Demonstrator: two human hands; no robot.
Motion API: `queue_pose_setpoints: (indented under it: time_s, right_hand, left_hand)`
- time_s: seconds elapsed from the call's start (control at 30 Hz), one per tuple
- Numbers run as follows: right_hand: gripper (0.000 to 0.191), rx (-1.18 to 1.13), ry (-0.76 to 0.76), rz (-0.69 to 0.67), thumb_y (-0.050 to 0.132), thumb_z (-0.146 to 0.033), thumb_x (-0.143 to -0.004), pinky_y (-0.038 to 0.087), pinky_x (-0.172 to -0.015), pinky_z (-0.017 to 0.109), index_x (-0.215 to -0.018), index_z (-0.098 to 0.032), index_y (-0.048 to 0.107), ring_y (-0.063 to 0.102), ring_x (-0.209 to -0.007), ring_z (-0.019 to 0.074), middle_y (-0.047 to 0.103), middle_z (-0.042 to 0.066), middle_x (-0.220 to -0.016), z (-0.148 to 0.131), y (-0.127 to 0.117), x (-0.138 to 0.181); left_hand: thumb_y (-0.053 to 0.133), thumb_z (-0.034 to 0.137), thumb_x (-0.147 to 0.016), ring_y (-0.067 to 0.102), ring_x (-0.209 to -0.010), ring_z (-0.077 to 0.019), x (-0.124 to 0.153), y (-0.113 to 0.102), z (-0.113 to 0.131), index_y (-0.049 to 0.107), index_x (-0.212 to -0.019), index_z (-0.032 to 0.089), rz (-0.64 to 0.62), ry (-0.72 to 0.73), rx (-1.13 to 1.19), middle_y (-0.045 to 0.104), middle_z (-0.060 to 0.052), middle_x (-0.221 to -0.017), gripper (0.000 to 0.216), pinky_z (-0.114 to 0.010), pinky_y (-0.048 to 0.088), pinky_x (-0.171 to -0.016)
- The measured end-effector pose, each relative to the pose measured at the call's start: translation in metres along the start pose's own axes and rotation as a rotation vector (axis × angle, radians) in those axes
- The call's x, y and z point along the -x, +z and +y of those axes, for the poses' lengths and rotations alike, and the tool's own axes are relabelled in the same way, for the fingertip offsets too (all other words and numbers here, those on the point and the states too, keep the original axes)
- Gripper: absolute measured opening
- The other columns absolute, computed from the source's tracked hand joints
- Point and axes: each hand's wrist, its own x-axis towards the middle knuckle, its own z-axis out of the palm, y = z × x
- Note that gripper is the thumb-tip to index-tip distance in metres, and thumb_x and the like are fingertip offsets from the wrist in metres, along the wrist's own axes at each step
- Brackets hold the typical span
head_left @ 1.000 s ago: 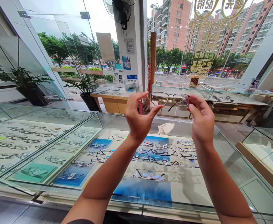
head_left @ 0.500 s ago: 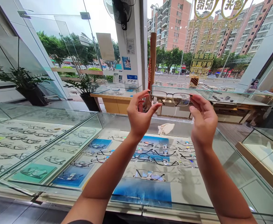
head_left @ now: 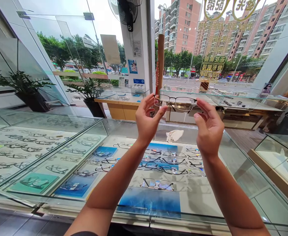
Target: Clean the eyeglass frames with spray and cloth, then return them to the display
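Eyeglasses (head_left: 173, 98) were up between my hands, above the far part of the glass case (head_left: 203, 200). In the head view, my left hand (head_left: 147, 119), half open with its thumb spread apart, held one end at the fingertips; my right hand (head_left: 209, 127), loosely curled, held the other end likewise. Inside the glass case lay rows of spectacles (head_left: 173, 169), with a pale cloth (head_left: 174, 135) near its far edge.

- On the left arm (head_left: 114, 183), a dark sleeve (head_left: 84, 233) is worn, shown only as a curved edge at the near side.
- The right forearm (head_left: 229, 183) is seen bare.
- The left hand (head_left: 147, 121) and right hand (head_left: 210, 129) are uncovered.
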Motion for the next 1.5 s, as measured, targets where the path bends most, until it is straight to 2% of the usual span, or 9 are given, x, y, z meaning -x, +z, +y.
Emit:
queue_pose_setpoints:
  time_s: [0.27, 0.43, 0.63, 0.73, 0.83, 1.03, 1.2, 1.3, 1.5]
  right_hand:
    - [0.046, -0.188, 0.228, -0.02, 0.069, -0.026, -0.09, 0.05, -0.122, 0.058, -0.135, -0.029, 0.076, 0.066, -0.139, 0.0283, 0.073, 0.007, -0.146, 0.022, -0.002, -0.004]
    - [0.047, -0.188, 0.237, -0.019, 0.069, -0.025, -0.09, 0.05, -0.122, 0.057, -0.136, -0.032, 0.075, 0.064, -0.141, 0.0282, 0.071, 0.005, -0.149, 0.025, -0.001, -0.004]
    - [0.04, -0.258, 0.281, 0.027, 0.068, -0.029, -0.092, 0.048, -0.123, 0.057, -0.131, -0.029, 0.077, 0.064, -0.141, 0.0281, 0.073, 0.007, -0.145, 0.014, 0.001, -0.005]
    - [0.035, -0.263, 0.261, 0.058, 0.072, -0.034, -0.093, 0.048, -0.124, 0.056, -0.126, -0.029, 0.078, 0.065, -0.14, 0.0275, 0.074, 0.006, -0.142, 0.009, 0.0, -0.005]
    - [0.032, -0.211, 0.228, 0.063, 0.071, -0.039, -0.096, 0.05, -0.122, 0.054, -0.126, -0.03, 0.078, 0.066, -0.138, 0.027, 0.075, 0.006, -0.141, 0.006, -0.001, -0.005]
    - [0.027, -0.117, 0.052, 0.141, 0.069, -0.043, -0.099, 0.056, -0.111, 0.049, -0.121, -0.029, 0.08, 0.072, -0.122, 0.0247, 0.077, 0.005, -0.128, -0.003, 0.001, -0.002]
    - [0.025, -0.087, -0.027, 0.162, 0.071, -0.041, -0.099, 0.059, -0.102, 0.044, -0.119, -0.028, 0.08, 0.073, -0.118, 0.0236, 0.078, 0.005, -0.123, -0.01, 0.002, -0.001]
    - [0.026, -0.104, -0.035, 0.167, 0.071, -0.04, -0.099, 0.059, -0.104, 0.044, -0.12, -0.027, 0.08, 0.073, -0.118, 0.0235, 0.079, 0.006, -0.123, -0.01, 0.002, -0.001]
    - [0.025, -0.122, -0.024, 0.191, 0.072, -0.041, -0.1, 0.058, -0.109, 0.047, -0.119, -0.026, 0.079, 0.073, -0.122, 0.0244, 0.079, 0.006, -0.123, -0.006, 0.004, -0.002]
  left_hand:
    - [0.093, 0.05, -0.08, 0.076, -0.113, -0.0249, 0.007, 0.001, 0.017, 0.066, -0.131, 0.028, 0.121, 0.101, -0.151, 0.077, -0.009, -0.128, 0.061, -0.039, 0.064, -0.091]
    - [0.093, 0.05, -0.081, 0.077, -0.11, -0.0242, 0.009, 0.003, 0.019, 0.066, -0.13, 0.029, 0.14, 0.161, -0.204, 0.077, -0.008, -0.126, 0.06, -0.039, 0.064, -0.09]
    - [0.093, 0.051, -0.08, 0.076, -0.112, -0.0251, 0.011, 0.002, 0.019, 0.066, -0.131, 0.028, 0.141, 0.276, -0.193, 0.076, -0.008, -0.127, 0.062, -0.041, 0.065, -0.094]
    - [0.093, 0.05, -0.08, 0.075, -0.117, -0.0264, 0.013, 0.001, 0.019, 0.063, -0.135, 0.03, 0.135, 0.337, -0.165, 0.074, -0.007, -0.131, 0.065, -0.044, 0.064, -0.1]
    - [0.092, 0.052, -0.081, 0.073, -0.124, -0.0285, 0.014, 0.001, 0.018, 0.06, -0.138, 0.032, 0.136, 0.33, -0.138, 0.072, -0.008, -0.135, 0.068, -0.047, 0.064, -0.104]
    - [0.084, 0.056, -0.089, 0.076, -0.118, -0.0255, 0.01, 0.007, 0.013, 0.058, -0.137, 0.035, 0.081, 0.209, 0.13, 0.072, -0.008, -0.135, 0.058, -0.045, 0.065, -0.102]
    - [0.093, 0.05, -0.081, 0.076, -0.117, -0.0233, 0.006, 0.009, 0.003, 0.065, -0.132, 0.032, 0.062, 0.149, 0.326, 0.074, -0.007, -0.132, 0.061, -0.038, 0.064, -0.103]
    - [0.095, 0.047, -0.08, 0.076, -0.118, -0.0227, 0.005, 0.009, 0.004, 0.066, -0.133, 0.033, 0.071, 0.197, 0.345, 0.075, -0.006, -0.131, 0.063, -0.037, 0.064, -0.103]
    - [0.097, 0.048, -0.076, 0.074, -0.121, -0.0252, 0.008, 0.007, 0.015, 0.062, -0.137, 0.034, 0.141, 0.37, 0.186, 0.072, -0.005, -0.133, 0.071, -0.041, 0.062, -0.107]
